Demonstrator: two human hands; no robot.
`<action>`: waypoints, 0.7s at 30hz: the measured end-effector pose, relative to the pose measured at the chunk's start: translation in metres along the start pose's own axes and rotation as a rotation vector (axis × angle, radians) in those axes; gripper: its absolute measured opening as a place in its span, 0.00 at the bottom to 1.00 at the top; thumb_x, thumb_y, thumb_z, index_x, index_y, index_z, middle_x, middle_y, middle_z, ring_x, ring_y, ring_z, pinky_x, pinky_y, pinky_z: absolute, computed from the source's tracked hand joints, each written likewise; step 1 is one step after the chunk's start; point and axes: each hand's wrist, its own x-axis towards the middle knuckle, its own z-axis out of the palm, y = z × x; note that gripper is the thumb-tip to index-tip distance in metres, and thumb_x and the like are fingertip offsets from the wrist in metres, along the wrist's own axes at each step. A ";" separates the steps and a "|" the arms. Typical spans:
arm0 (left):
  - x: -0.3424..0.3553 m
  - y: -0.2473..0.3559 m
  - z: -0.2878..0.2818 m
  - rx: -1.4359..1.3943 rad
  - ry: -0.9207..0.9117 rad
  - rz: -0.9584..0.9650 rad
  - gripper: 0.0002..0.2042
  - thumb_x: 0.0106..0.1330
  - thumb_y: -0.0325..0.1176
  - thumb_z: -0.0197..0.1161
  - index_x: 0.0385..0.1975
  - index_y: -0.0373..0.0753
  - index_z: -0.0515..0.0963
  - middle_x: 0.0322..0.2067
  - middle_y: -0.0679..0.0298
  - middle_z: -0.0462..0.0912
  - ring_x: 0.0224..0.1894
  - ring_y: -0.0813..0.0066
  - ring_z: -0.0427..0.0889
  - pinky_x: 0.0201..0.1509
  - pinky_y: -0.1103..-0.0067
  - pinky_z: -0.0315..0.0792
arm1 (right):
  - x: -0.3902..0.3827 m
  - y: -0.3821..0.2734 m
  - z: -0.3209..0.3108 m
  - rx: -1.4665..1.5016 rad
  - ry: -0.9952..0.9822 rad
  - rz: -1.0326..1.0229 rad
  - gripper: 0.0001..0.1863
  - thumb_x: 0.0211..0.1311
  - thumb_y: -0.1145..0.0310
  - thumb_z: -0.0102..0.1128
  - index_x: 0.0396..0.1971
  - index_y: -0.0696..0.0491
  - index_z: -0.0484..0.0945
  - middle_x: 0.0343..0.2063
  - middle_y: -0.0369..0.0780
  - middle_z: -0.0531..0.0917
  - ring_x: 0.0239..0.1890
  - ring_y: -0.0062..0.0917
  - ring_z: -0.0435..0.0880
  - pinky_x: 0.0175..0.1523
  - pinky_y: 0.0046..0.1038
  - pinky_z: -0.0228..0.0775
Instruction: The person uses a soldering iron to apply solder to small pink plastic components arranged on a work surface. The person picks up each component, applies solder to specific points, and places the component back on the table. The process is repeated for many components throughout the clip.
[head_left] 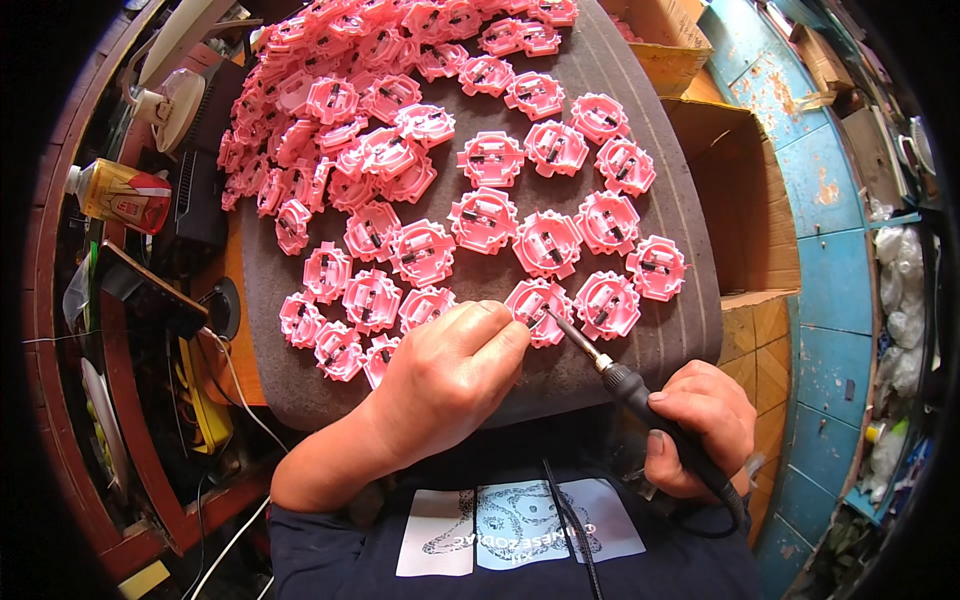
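Observation:
My right hand [705, 425] grips a soldering iron [630, 385] by its black handle, its metal tip pointing up and left. That tip meets a pink plastic part [540, 312] with small dark components in its middle. Beside the same part is my left hand [450, 360], its fingers pinched together. What lies between those fingertips is hidden by the hand. Several like pink parts stand around both hands, one [607, 305] just right of the tip and another [425, 307] partly behind my left hand.
A large heap of pink parts [330, 100] covers the far left of the dark mat [310, 400]. Open cardboard boxes [740, 190] stand at the right, beside blue cabinets [830, 270]. On the left are a bottle [125, 195], a lamp [165, 110] and loose white cables [240, 380].

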 end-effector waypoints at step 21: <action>0.001 0.001 0.001 0.015 -0.006 -0.015 0.16 0.54 0.20 0.76 0.43 0.35 0.82 0.39 0.58 0.83 0.37 0.58 0.86 0.39 0.69 0.81 | -0.002 0.000 0.001 0.004 0.006 0.018 0.18 0.51 0.76 0.72 0.44 0.60 0.81 0.24 0.43 0.82 0.21 0.34 0.80 0.27 0.32 0.73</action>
